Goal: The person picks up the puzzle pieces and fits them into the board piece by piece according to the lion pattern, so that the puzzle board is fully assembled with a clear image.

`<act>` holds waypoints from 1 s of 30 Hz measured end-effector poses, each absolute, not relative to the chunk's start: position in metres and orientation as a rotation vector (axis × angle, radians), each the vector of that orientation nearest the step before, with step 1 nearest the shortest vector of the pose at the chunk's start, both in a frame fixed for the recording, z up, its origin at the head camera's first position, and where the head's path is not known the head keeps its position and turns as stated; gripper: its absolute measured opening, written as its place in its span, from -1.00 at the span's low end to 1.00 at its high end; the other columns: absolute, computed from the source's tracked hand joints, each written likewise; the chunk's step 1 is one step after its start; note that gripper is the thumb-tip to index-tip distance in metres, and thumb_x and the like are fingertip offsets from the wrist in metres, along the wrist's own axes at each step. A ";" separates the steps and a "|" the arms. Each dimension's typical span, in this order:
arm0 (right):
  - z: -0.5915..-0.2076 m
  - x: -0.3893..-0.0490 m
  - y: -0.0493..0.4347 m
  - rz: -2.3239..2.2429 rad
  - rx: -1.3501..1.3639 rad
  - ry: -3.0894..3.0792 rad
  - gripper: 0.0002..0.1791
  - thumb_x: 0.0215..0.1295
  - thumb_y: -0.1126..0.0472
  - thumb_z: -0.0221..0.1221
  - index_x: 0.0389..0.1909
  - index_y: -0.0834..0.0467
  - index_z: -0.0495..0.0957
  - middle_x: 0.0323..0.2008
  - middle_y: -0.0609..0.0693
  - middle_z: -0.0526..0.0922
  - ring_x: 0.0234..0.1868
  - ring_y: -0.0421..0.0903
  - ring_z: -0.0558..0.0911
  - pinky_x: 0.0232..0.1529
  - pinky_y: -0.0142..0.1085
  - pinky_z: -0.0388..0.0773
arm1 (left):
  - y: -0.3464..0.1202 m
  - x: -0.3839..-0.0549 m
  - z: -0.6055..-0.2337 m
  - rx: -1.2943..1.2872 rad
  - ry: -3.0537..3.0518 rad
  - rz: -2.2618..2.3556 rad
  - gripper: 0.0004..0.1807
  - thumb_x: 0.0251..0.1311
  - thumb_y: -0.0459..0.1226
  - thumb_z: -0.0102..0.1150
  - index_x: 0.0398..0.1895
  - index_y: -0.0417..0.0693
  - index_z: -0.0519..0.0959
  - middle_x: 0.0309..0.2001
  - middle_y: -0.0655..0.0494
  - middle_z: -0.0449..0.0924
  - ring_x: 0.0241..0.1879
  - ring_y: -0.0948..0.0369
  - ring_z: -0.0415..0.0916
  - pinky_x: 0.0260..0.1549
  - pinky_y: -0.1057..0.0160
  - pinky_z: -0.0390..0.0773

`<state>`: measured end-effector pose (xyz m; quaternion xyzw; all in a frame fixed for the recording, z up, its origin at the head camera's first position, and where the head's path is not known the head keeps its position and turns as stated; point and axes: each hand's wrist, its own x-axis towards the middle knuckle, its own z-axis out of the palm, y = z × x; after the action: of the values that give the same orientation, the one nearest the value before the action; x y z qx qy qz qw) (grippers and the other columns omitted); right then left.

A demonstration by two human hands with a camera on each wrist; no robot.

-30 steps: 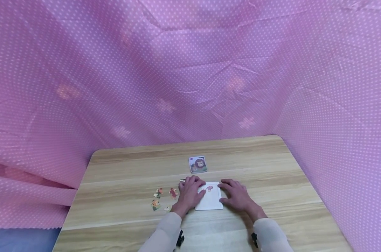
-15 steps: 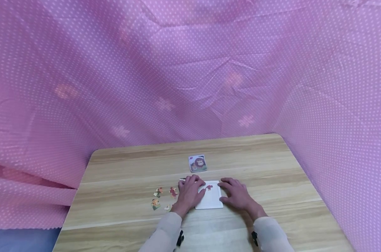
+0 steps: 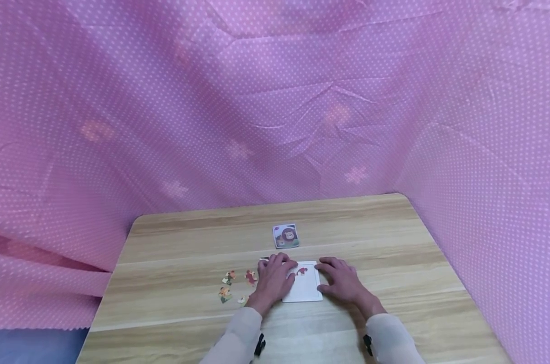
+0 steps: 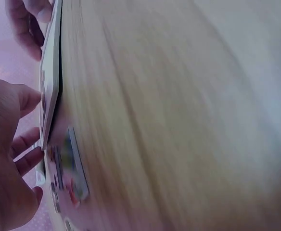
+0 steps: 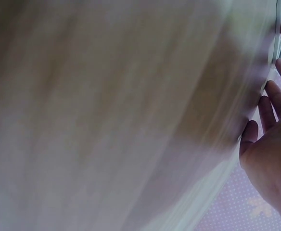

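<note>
A square white puzzle tray [image 3: 303, 290] lies on the table between both hands, with a reddish puzzle piece [image 3: 302, 271] near its top. My left hand [image 3: 273, 278] rests over the tray's left side. In the left wrist view this left hand [image 4: 6, 125] has its thumb on the tray [image 4: 50, 72] and its fingers at the edge, thumb and fingers apart. My right hand [image 3: 343, 281] touches the tray's right edge with thumb and index finger spread. In the right wrist view the right hand's fingers [image 5: 276, 98] are loosely bent, holding nothing visible. What lies under the left palm is hidden.
Several loose puzzle pieces [image 3: 225, 294] lie left of the left hand, one reddish piece [image 3: 250, 277] close by. Beyond the tray sits a square lion picture card [image 3: 286, 236]. The wooden table [image 3: 179, 242] is backed by a pink dotted cloth [image 3: 275, 126].
Both hands stay nearly in place at the tray. The reddish piece near the tray's top looks slightly different in outline; the left thumb has barely shifted.
</note>
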<state>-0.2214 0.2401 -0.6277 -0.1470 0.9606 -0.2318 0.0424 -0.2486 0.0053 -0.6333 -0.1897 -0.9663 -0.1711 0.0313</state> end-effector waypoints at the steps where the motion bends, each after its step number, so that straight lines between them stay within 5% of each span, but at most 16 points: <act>1: -0.628 -0.222 0.239 -0.707 -0.444 2.937 -0.36 0.09 -0.13 0.34 0.24 -0.14 0.46 0.36 -0.03 0.35 0.34 0.08 0.31 0.14 0.09 0.28 | 0.003 -0.250 -0.632 -0.582 -2.974 -0.535 -0.67 0.22 -0.03 0.13 0.07 0.35 0.58 0.09 0.23 0.46 0.09 0.16 0.35 0.03 -0.08 0.22; 30: -0.627 -0.239 0.219 -0.705 -0.327 2.936 -0.34 0.09 -0.14 0.33 0.25 -0.16 0.44 0.38 -0.05 0.32 0.37 0.06 0.27 0.16 0.09 0.25 | -0.064 -0.298 -0.625 -0.359 -3.018 -0.668 -0.58 0.18 -0.04 0.16 0.12 0.13 0.53 0.15 0.07 0.44 0.16 0.04 0.29 0.08 -0.16 0.19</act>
<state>-0.2394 0.2189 -0.6271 -0.1074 0.9654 -0.2317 0.0522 -0.2985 -0.0640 -0.6245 -0.1152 -0.9698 -0.2146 0.0151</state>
